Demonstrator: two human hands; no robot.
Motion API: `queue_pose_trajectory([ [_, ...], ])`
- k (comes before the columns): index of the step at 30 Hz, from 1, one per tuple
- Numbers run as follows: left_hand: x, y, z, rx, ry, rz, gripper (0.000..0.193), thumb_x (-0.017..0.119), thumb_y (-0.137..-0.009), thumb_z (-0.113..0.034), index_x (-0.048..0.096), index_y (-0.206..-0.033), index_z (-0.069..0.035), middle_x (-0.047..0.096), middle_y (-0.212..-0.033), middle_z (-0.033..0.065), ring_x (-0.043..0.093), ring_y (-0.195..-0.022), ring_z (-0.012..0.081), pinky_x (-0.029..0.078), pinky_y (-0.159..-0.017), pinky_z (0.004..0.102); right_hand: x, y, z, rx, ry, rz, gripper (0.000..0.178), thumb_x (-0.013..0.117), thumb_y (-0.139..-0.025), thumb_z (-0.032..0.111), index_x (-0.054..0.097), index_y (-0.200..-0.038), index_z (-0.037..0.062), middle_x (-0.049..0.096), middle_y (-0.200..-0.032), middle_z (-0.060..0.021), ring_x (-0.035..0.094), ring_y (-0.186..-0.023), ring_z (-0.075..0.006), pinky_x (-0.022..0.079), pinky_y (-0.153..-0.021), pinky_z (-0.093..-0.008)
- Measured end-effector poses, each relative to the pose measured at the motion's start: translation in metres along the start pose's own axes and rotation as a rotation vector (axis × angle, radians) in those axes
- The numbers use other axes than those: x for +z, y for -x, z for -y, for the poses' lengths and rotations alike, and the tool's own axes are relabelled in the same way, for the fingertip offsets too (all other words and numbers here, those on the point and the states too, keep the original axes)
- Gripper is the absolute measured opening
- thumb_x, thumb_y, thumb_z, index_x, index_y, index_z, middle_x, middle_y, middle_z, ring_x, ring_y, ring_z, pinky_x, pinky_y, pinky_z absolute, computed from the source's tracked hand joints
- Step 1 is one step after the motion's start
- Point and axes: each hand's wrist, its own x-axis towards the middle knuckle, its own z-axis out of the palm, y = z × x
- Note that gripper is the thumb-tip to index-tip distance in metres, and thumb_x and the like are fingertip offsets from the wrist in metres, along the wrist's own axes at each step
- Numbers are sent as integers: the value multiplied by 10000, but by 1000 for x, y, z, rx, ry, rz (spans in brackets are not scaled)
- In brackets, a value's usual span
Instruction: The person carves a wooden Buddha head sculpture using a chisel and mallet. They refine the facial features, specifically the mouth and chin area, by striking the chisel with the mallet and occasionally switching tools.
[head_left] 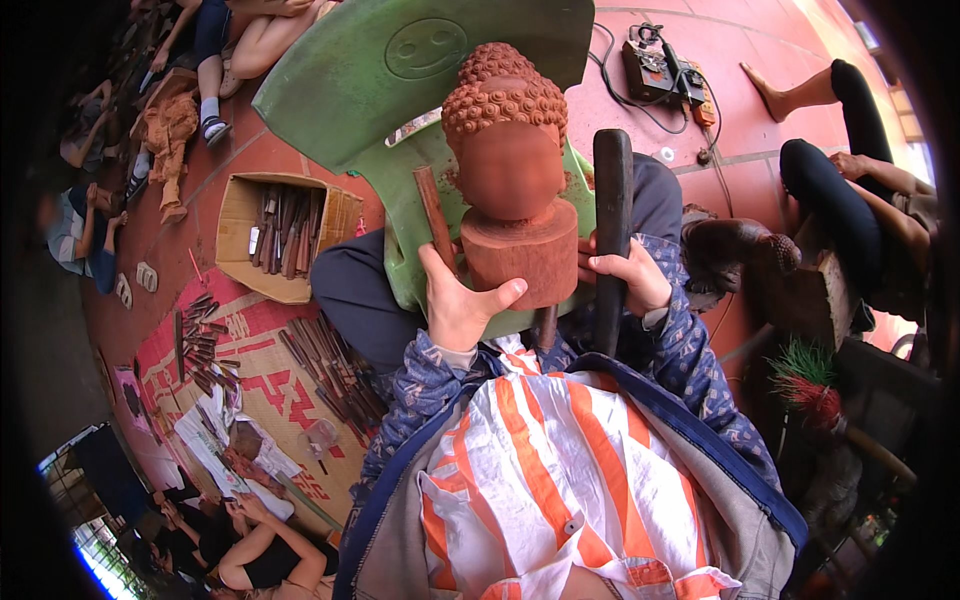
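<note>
A reddish-brown carved wooden bust (508, 255) with rows of curled knobs on its head stands upright on a round base in front of me. My left hand (462, 305) is closed at the left of the base, its thumb across the front. A slim wooden rod (434, 215), perhaps a chisel handle, rises between that hand's fingers and the bust; its lower end is hidden. My right hand (637, 277) grips a long dark wooden mallet (612, 170), held upright beside the base. Its fingertips are close to the bust's right side. Another dark rod (545, 328) shows below the base.
A green plastic chair (350, 90) stands behind the bust. Left are a cardboard box (232, 225) of chisels and more chisels (335, 375) on a mat (262, 370). A black electrical box (655, 75) with cords lies at far right. Other people sit at both sides.
</note>
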Motion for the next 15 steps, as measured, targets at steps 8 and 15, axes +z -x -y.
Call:
queue_pose_trajectory([
  [8,3,-1,8,35,27,-11,886,895,-616,-332,345,-1202,41,502,-1151,160,525,-1071,226,462,-911,348,-1,3,-7,-4,166,14,428,651,-793,14,521,-1188,-87,620,-1145,-148,600,-955,-191,459,-876,-300],
  [15,2,0,23,100,150,-1,873,838,-707,-469,328,-1220,20,498,-1165,175,547,-1073,243,482,-870,340,1,2,4,-14,285,-24,458,632,-795,-2,505,-1225,-96,610,-1188,-179,606,-1080,-225,493,-914,-333],
])
